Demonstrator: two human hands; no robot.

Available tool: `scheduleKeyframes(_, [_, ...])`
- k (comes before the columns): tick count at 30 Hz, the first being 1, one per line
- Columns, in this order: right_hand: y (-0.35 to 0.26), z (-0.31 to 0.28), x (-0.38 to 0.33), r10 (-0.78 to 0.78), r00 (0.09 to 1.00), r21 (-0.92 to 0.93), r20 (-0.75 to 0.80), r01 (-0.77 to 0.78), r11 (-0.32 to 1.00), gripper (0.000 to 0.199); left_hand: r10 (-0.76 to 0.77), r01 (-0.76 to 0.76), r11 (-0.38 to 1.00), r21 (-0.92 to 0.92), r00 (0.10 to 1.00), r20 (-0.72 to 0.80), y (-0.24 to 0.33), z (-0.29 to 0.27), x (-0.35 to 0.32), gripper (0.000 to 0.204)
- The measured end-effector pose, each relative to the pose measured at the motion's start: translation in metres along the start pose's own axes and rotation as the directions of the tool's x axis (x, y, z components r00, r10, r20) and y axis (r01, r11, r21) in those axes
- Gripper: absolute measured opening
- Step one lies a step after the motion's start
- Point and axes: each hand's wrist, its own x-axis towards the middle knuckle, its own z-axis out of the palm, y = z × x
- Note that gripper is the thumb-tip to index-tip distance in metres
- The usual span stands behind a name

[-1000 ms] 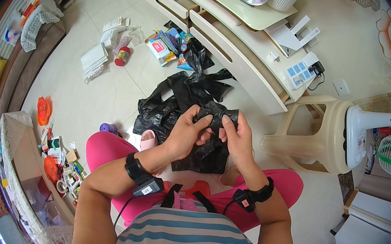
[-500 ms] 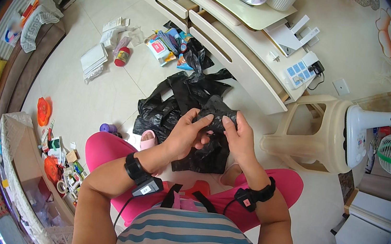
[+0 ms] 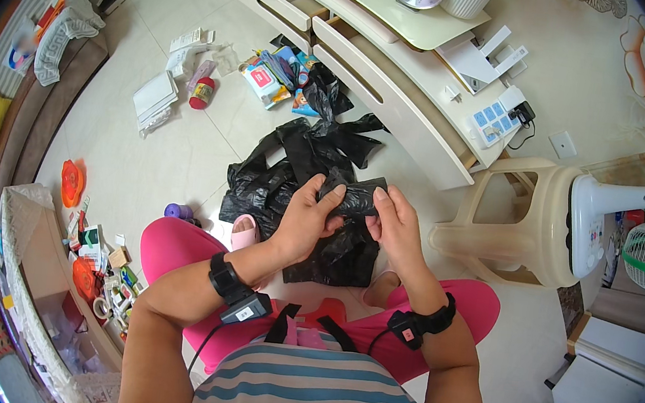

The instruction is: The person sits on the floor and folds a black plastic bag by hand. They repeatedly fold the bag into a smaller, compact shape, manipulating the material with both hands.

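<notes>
Between both hands I hold a black plastic bag (image 3: 358, 198), rolled or folded into a small thick bundle. My left hand (image 3: 308, 214) grips its left end, thumb on top and fingers curled beneath. At the other end, my right hand (image 3: 394, 222) pinches the bundle between thumb and fingers. Below it on the floor spreads a heap of crumpled black plastic bags (image 3: 260, 188), between my feet and the drawers. Part of that heap is hidden by my hands.
Beyond the heap lie a wet-wipes pack (image 3: 264, 83), a red jar (image 3: 201, 94) and white packets (image 3: 156, 100). An open drawer (image 3: 389, 102) juts out ahead. A beige plastic stool (image 3: 524, 216) stands at right; an open box (image 3: 62, 291) with clutter beside it is at left.
The black bag in my hands has gone from a loose, spread sheet to a more compact roll. My right fingers have shifted around its end.
</notes>
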Motion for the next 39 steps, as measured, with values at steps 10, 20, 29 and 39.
scheduleKeyframes(10, [0.009, -0.001, 0.003, -0.038, 0.996, -0.018, -0.074, 0.037, 0.999, 0.026, 0.110, -0.095, 0.977, 0.192, 0.992, -0.066, -0.003, 0.007, -0.004, 0.016])
scheduleKeyframes(20, [0.014, -0.001, 0.005, -0.222, 0.970, -0.186, -0.097, 0.202, 0.962, 0.027, 0.013, -0.014, 0.998, 0.066, 1.000, 0.009, -0.005, 0.005, -0.001, 0.016])
scheduleKeyframes(29, [0.024, -0.004, 0.004, -0.390, 0.919, -0.395, -0.050, 0.341, 0.853, 0.027, -0.283, 0.287, 0.956, -0.055, 0.956, 0.074, 0.009, -0.003, 0.003, 0.018])
scheduleKeyframes(39, [0.006, -0.003, -0.003, 0.021, 1.000, 0.045, 0.016, -0.022, 0.999, 0.027, 0.087, -0.079, 0.970, 0.232, 0.996, -0.022, -0.002, 0.004, 0.000, 0.017])
